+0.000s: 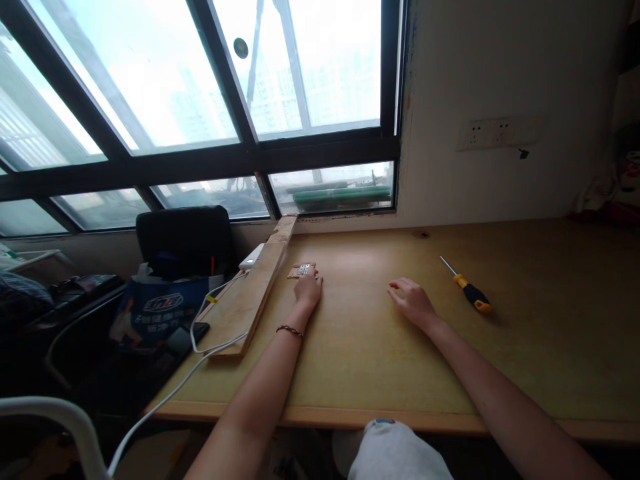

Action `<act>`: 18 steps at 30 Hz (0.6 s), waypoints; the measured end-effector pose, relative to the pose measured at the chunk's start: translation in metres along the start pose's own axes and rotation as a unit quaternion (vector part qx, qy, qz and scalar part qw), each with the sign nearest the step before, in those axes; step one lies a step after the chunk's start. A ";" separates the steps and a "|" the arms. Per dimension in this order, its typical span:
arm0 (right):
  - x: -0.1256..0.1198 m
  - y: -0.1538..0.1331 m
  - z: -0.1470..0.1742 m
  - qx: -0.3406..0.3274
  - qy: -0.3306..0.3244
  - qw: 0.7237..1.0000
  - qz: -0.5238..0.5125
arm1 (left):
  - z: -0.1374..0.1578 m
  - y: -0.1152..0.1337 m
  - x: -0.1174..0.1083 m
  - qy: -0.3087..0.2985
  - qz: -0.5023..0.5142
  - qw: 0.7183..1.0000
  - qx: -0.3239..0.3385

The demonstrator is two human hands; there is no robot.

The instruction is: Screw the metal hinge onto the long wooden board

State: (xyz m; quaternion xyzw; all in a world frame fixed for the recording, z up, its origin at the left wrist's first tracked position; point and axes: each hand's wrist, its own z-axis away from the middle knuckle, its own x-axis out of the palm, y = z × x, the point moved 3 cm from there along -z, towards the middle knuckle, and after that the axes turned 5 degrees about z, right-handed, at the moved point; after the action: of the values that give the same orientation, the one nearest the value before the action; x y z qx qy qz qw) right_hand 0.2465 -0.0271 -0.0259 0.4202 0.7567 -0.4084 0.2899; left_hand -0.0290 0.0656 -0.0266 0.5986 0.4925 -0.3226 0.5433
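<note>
Two bare hands are at the desk (360, 367), with twelve o'clock taken as straight ahead, towards the wall. The left hand (309, 289) has its fingertips at the right end of a small wooden piece (294, 271), which bears a pale metal fitting (303, 269) and lies on the desktop at about eleven o'clock from that hand. Whether the fingers pinch the piece or only rest on it, I cannot tell. A braided bracelet (290, 331) circles the left wrist, at seven o'clock from the knuckles.

The right hand (413, 301), well apart at three o'clock from the left, is unburdened — fingers loosely curled, the thumb side facing nine o'clock. Further on at three o'clock from it lies a screwdriver (471, 293); its yellow and black handle is nearer the desk's front edge, and its shaft points between ten and eleven o'clock.

At nine o'clock from the left hand a long wooden board (250, 293) runs from seven o'clock to one, with a white cable (225, 345) across its near end. A white box (253, 255) sits just beside the board, at ten o'clock from the left hand — a blue bag (163, 310) stands farther off, at nine.
</note>
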 end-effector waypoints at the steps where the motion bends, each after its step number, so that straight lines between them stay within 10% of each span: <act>1: 0.000 0.000 0.000 0.001 0.001 1.000 -0.001 | -0.001 -0.003 0.000 0.007 0.002 1.000 -0.016; 18: -0.002 -0.001 0.000 0.006 0.001 1.000 -0.005 | -0.007 -0.021 0.003 0.031 0.044 0.996 -0.076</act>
State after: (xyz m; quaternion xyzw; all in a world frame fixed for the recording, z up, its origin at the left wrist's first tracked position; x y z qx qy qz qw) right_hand 0.2464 -0.0287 -0.0239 0.4183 0.7568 -0.4141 0.2841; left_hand -0.0487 0.0712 -0.0344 0.5865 0.5050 -0.2418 0.5853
